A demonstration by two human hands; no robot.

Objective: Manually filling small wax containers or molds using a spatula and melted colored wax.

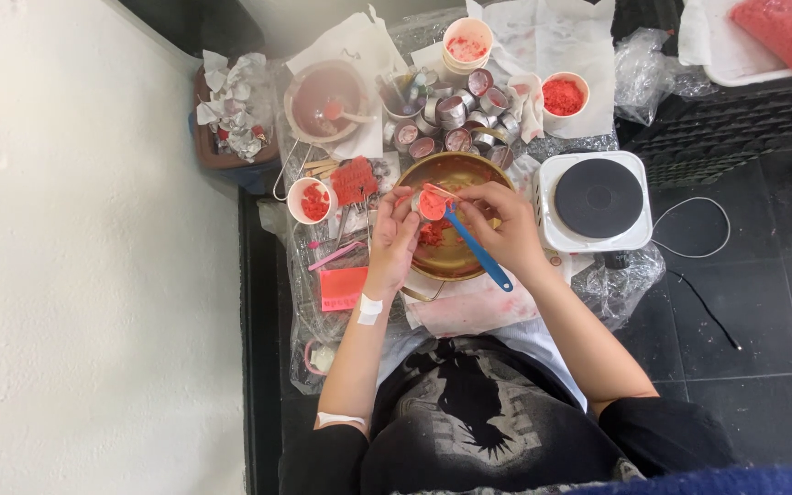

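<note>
My left hand (394, 234) holds a small round metal tin (430, 204) filled with red-pink material, just above a brass-coloured bowl (452, 172). My right hand (500, 225) grips a blue-handled spoon (482, 257) whose tip rests at the tin's top. Red flakes lie in the bowl under the tin. A white bandage sits on my left wrist.
A white single hot plate (597, 199) stands right of the bowl, its cable trailing over the dark floor. Behind the bowl are several empty metal tins (456, 119), white cups of red flakes (564, 94), a strainer bowl (327, 99) and a pink mould (343, 287).
</note>
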